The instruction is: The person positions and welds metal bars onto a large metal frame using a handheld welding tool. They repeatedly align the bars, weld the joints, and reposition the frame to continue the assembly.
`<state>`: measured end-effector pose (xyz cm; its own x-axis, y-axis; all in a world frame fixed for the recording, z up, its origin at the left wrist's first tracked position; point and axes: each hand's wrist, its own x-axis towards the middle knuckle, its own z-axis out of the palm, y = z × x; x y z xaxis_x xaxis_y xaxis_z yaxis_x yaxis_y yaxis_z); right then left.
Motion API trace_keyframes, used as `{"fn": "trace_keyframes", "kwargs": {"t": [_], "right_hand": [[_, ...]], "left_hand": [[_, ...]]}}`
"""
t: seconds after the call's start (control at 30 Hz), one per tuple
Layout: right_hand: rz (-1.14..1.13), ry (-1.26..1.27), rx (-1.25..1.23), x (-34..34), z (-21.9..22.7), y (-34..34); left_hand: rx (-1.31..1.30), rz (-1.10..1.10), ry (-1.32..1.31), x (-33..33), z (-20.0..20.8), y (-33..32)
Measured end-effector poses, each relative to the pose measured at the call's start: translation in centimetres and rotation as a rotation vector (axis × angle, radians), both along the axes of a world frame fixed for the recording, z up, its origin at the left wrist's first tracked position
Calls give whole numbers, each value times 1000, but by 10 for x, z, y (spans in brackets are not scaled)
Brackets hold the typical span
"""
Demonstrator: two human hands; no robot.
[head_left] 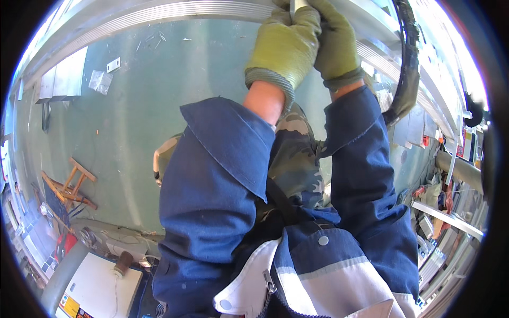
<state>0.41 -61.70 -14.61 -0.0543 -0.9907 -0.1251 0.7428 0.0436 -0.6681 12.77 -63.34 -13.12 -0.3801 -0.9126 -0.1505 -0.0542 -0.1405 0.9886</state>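
Observation:
Both my hands wear yellow-green work gloves with grey-green cuffs and sit close together at the top of the view. The fingers of my left hand (283,47) are bent and closed around a pale, flat-edged strip (297,5), which shows between the two hands. Beside it, touching, my right hand (338,45) is closed at the same strip; its fingertips are partly cut off by the upper edge. Behind the hands runs a long ribbed aluminium profile (175,11). Most of the strip is hidden by the gloves, so its full shape cannot be made out.
A thick black hose (408,63) hangs right of my right hand. A wooden stool (71,183) lies on the green floor (132,127) at left. Nearby are a plastic bag (101,82) and a metal box (63,77). A white panel (98,286) stands at lower left.

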Motion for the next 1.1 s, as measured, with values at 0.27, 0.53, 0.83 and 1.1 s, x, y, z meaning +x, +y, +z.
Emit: {"fn": "trace_keyframes", "kwargs": {"t": [0.27,0.53,0.83,1.1], "right_hand": [[-126,104,47,8,8,5],[-245,138,36,23,12,-1],[-205,122,33,16,11,2],[-188,136,111,19,14,2]], "left_hand": [[-241,11,-47,-1,-6,6],[-328,108,-12,-4,-15,6],[23,-48,37,1,0,6],[5,-33,11,4,-1,6]]}}
